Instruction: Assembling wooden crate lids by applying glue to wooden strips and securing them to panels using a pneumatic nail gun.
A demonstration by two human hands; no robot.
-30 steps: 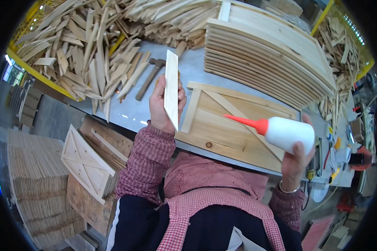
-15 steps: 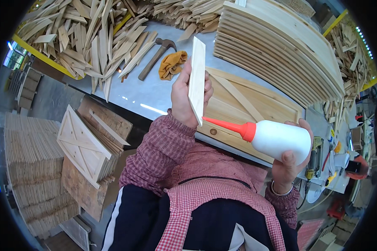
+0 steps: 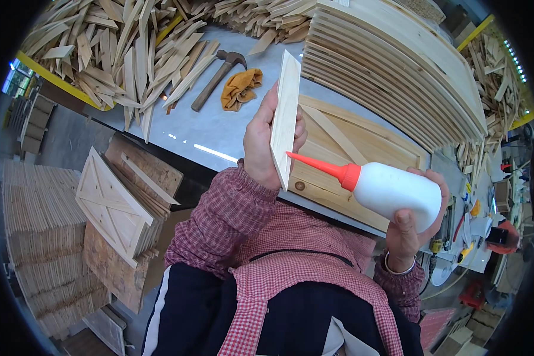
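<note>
Wood strip (image 3: 286, 118): held up on a slant over the near edge of the surface (image 3: 181, 133); it seems to have been turned slightly since the last view, so that two of its faces can be made out.
Left hand (image 3: 258, 148): its fingers are wrapped around the strip's lower half, and the grip has been kept throughout.
Red nozzle (image 3: 317, 166): a second ago it was held well apart from the wood; now its tip is set against or just beside the strip, a little farther up from the lower end than in the last view.
White bottle (image 3: 397, 193): held on its side, gripped around its base by the fingers of the right hand (image 3: 410, 237).
Meaning for the work: the strip and nozzle are judged to have been brought together, with the tip being run along the wood; whether any liquid has been let out cannot be told.
Panel (image 3: 377, 142): left lying flat along the near edge of the surface, partly hidden behind the bottle and the strip.
Hammer (image 3: 216, 83) and cloth (image 3: 241, 89): left untouched toward the left part of the surface, beside the heap of strips (image 3: 136, 53).
</note>
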